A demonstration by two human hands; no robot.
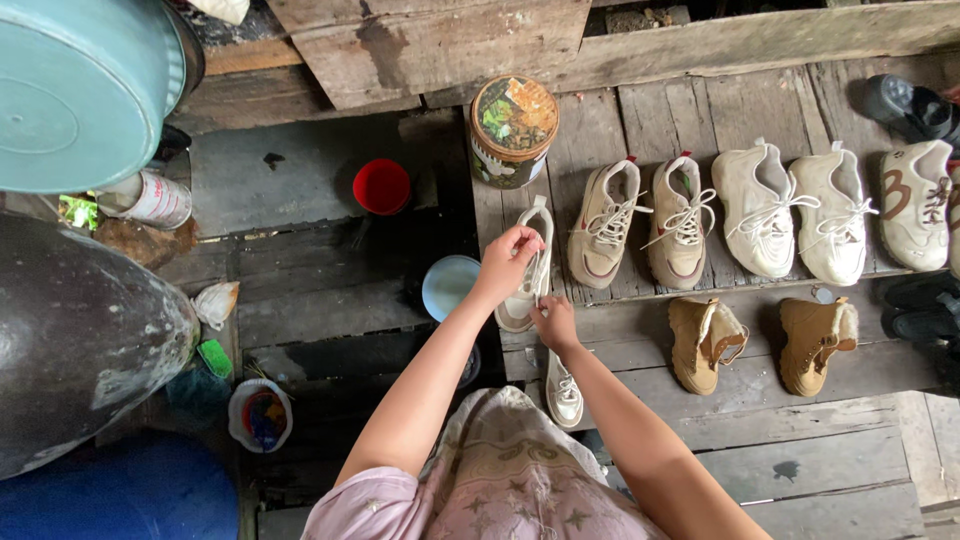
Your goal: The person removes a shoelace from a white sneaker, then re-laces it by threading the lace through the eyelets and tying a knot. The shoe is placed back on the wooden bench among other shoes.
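Holding a pale sneaker [527, 275] by its upper end, both hands pinch at it above the wooden plank floor [820, 460].

The left hand [507, 262] is closed on the shoe's top edge near the tongue, and the right hand [555, 322] pinches its lower part or a lace; which one cannot be told. The shoe looks light and soft-sided, likely to flex where squeezed, so the firmer heel or sole rim seems the surer place to grip. Its mate [563, 392] lies just below on the planks. A row of cream sneakers [760, 215] and tan boots [765, 340] sits to the right, a round tin [513, 128] beyond.
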